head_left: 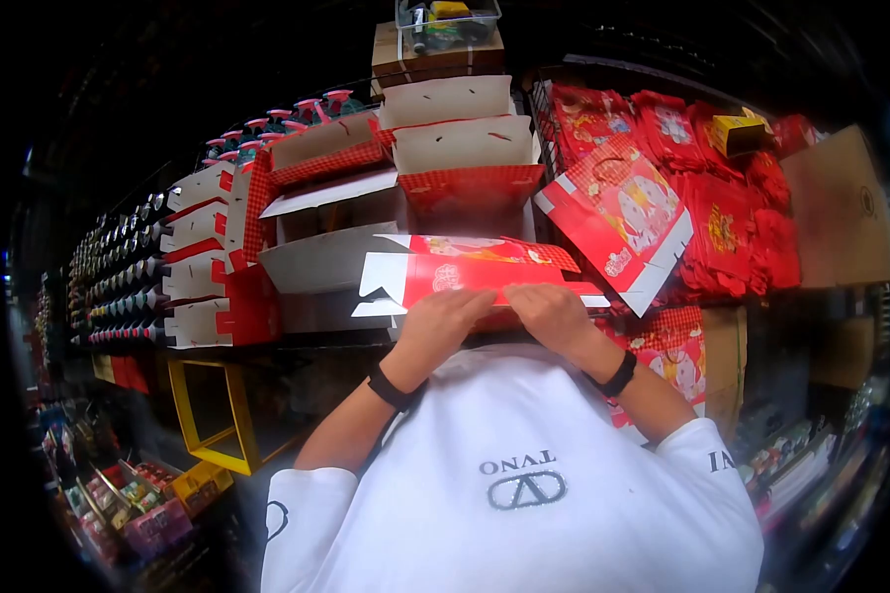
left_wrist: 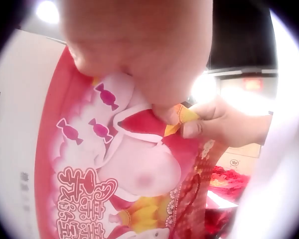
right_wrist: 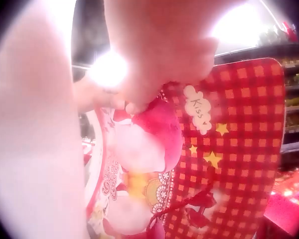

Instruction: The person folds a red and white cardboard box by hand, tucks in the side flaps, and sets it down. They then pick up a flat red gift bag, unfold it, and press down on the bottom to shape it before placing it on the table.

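A red and white printed carton (head_left: 420, 277), partly folded, lies in front of the person's chest in the head view. The left hand (head_left: 445, 321) and the right hand (head_left: 552, 314) grip its near edge, fingertips close together at the middle. In the left wrist view the left hand (left_wrist: 144, 55) curls over the edge of the printed panel (left_wrist: 139, 174), beside the other hand's thumb and fingers (left_wrist: 214, 122). The right wrist view has the right hand (right_wrist: 159, 50) holding the edge by the red checked part (right_wrist: 239, 124). The fingers' undersides are partly hidden.
Open cartons (head_left: 470, 188) stand behind the held one. A flat printed carton (head_left: 623, 217) leans at the right beside red packets (head_left: 722, 222). Rows of bottles (head_left: 129, 267) are at the left, above a yellow frame (head_left: 242, 420). A brown box (head_left: 836, 212) stands far right.
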Action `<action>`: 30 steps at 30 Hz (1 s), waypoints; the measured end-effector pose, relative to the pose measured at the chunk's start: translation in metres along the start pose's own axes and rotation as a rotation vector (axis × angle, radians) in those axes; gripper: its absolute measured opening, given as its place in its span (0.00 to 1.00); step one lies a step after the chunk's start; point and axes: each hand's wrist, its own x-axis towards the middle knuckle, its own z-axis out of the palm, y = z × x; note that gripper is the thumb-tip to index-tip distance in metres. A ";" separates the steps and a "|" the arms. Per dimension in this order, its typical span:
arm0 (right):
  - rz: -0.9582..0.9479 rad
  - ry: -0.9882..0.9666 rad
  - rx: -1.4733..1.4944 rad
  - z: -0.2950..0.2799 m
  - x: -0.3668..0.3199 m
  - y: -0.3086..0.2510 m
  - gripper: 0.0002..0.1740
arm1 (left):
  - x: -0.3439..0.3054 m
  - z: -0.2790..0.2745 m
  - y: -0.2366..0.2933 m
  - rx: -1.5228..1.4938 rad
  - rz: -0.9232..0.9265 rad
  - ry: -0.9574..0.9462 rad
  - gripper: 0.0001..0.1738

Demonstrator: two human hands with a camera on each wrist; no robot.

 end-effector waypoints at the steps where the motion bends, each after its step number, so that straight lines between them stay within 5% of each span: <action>1: -0.010 0.005 -0.011 0.002 -0.001 0.000 0.19 | -0.001 0.001 -0.002 0.019 0.042 0.045 0.28; 4: -0.156 0.253 -0.035 -0.003 -0.006 0.008 0.21 | -0.007 0.003 -0.008 0.078 0.131 0.167 0.27; 10: -0.135 0.222 0.048 -0.005 -0.029 0.021 0.21 | -0.030 -0.016 -0.015 0.147 0.061 0.235 0.25; 13: -0.171 0.247 0.001 -0.007 -0.025 0.016 0.21 | -0.041 -0.014 -0.010 0.039 -0.112 0.090 0.25; 26: -0.061 0.277 -0.003 -0.002 -0.024 0.012 0.17 | -0.012 0.014 0.004 0.108 0.078 0.340 0.22; 30: -0.072 0.320 0.026 -0.008 -0.022 0.007 0.18 | -0.010 -0.001 0.009 -0.042 -0.107 0.101 0.21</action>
